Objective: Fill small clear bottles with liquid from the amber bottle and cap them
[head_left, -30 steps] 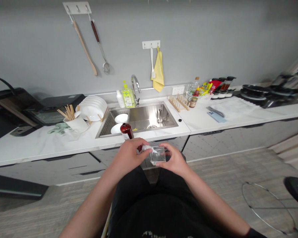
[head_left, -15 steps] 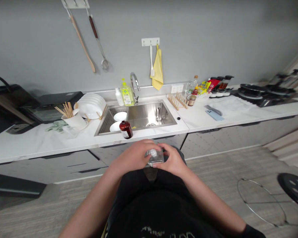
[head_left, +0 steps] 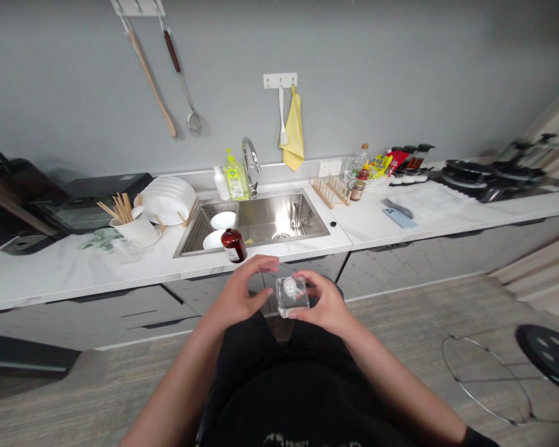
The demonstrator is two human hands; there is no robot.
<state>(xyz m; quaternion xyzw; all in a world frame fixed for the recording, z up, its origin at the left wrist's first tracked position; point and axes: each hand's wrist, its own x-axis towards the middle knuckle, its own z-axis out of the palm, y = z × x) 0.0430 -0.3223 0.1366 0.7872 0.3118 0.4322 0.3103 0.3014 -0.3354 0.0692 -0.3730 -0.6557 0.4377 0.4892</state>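
Note:
In my right hand is a clear, square glass container with a round whitish knob or ball at its top. Fingers and thumb grip it from the right side, in front of the counter's edge. My left hand is off to its left, fingers and thumb spread, holding nothing. A small gap separates it from the container. Just beyond my left hand, a dark red-brown bottle with a white label stands upright on the counter by the sink's front rim.
Behind the bottle is a steel sink with white bowls in its left part. Plates and a white holder of chopsticks stand left. A blue phone lies right. A black stool is at the lower right.
My left hand has come off the glass container, moving left and opening its fingers. My right hand keeps hold of the container. The view has shifted slightly.

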